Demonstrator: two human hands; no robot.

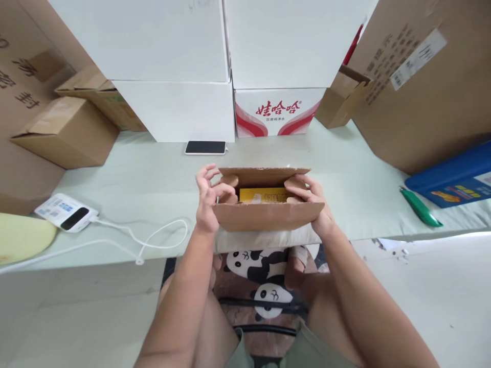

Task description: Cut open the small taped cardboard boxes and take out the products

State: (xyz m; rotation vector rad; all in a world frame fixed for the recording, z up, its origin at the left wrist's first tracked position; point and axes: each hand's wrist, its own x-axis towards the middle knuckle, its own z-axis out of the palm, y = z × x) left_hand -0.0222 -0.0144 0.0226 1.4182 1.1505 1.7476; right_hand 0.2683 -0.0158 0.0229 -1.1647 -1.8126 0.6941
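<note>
The near long flap of the carton (268, 217) conceals the lower front wall and base; contact with the table (146, 179) cannot be confirmed. Inside, only the upper part of a yellow item (264, 195) is exposed; its dark printing is too small to read. The right thumb is obscured. The blue container (452, 176) is cut off by the right edge of view, the pale yellow object (26, 237) by the left.

The carton is located at the front edge of the table, between the two hands. Its opening faces upward; its long axis runs left to right, parallel to the table edge. The left hand (207, 199) grips the left end, part-curled, with a digit laid on the short end flap. The right hand (317, 204) grips the right end, fingers bent over the opposite end flap.

The carton is brown cardboard, rectangular, with rough-cut flap edges and rounded end flaps. The table carries a pale green, creased cloth. Beyond the carton lies a flat, dark-screened phone (205, 147), in front of smooth white boxes (184, 110).
</note>
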